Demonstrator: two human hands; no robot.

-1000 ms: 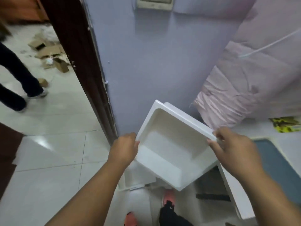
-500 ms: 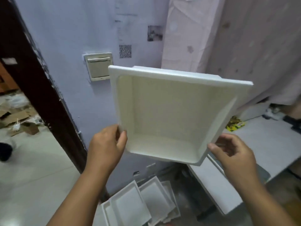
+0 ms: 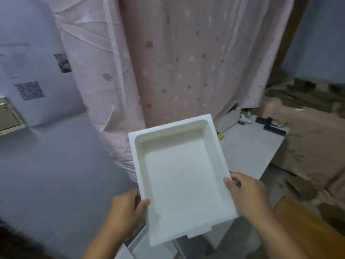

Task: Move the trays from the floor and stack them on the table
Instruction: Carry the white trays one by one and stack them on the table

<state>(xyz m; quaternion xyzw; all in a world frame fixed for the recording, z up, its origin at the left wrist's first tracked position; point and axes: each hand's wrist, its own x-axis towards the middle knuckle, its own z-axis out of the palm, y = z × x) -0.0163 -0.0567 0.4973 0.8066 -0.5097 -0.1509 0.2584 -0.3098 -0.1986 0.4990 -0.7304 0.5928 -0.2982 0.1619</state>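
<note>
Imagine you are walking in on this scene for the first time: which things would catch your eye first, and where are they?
The large white foam tray dominates the centre, open side up, with the left hand and right hand each in a grip on a near side edge. Behind it hangs a pink spotted curtain filling the upper middle. To the right lies the pale grey table, with more white trays low at the bottom edge.

Nothing I can see here can be read. The two dark printed squares (image 3: 29,90) on the paper sheet (image 3: 35,71) on the wall are blurred beyond telling, and the small yellow packet (image 3: 220,135) on the worktop (image 3: 250,146) shows no legible print.
</note>
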